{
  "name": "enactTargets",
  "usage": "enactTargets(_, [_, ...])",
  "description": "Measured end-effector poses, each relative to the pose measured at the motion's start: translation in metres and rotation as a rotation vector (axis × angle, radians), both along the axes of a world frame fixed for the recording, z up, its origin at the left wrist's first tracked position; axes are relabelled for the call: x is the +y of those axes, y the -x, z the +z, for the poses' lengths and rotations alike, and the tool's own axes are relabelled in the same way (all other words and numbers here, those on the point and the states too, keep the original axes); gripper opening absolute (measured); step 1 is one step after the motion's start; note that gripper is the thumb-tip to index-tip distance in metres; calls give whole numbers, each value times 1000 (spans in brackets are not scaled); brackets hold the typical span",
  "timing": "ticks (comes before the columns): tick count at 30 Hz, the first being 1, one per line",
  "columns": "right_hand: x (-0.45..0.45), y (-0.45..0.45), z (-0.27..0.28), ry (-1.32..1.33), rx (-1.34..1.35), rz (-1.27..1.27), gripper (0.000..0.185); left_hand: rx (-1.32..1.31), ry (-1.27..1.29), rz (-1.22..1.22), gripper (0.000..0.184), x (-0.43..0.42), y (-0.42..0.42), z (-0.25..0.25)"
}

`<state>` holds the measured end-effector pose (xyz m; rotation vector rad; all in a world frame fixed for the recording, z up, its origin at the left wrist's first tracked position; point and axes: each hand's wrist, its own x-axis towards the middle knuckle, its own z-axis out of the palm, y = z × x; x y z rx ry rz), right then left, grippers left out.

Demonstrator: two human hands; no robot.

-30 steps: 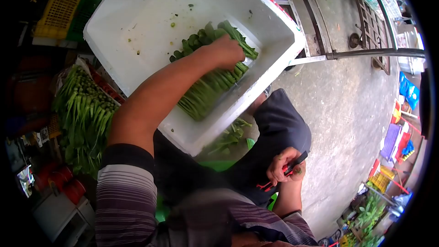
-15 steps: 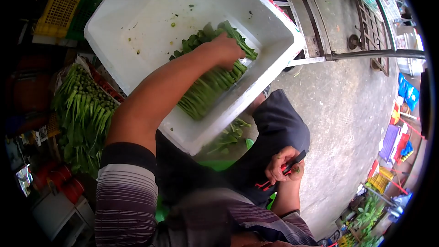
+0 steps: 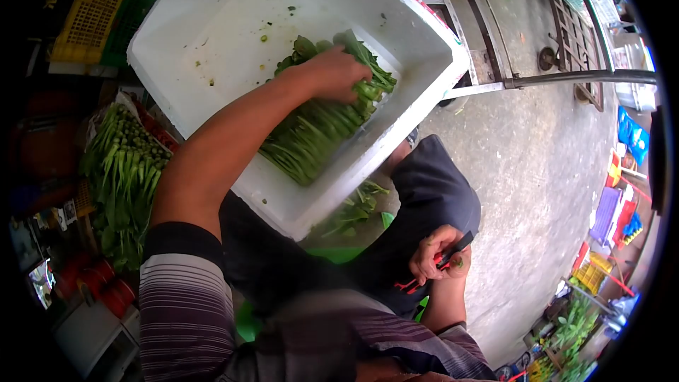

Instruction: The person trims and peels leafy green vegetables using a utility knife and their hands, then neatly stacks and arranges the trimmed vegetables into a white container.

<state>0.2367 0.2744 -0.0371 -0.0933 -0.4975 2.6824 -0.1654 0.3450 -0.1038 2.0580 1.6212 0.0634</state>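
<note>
My left hand (image 3: 338,74) reaches into a white foam box (image 3: 283,223), its fingers curled down onto a bunch of leafy greens (image 3: 311,138). The stems lie side by side along the box's near wall, and my fingertips are partly hidden among them. By my right knee, my right hand (image 3: 440,253) is closed around a small tool (image 3: 455,250) with a black part and red handles. What the tool's far end looks like is hard to make out.
More greens (image 3: 127,177) are piled at the left, outside the box. Loose leaves (image 3: 353,209) lie below the box's near edge. A metal frame (image 3: 488,88) stands at the upper right. Yellow crate (image 3: 99,10) at the upper left.
My left hand and forearm have shifted slightly left, and the greens under them have moved a little. My right hand has stayed nearly still with the tool.
</note>
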Motion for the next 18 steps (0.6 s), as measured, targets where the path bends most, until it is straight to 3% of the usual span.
enactTargets(8, [0,6,1,-40,18,2,52,-375,-257,358,44,-3,33,43])
enactTargets(12, [2,7,2,-96,18,4,52,-831,-303,490,37,-14,63,74])
enactTargets(16, [2,4,3,-108,12,9,53,-1456,-236,647,43,-53,51,122])
enactTargets(18, [1,5,4,-126,-1,-1,54,-1576,-229,661,44,-77,35,137])
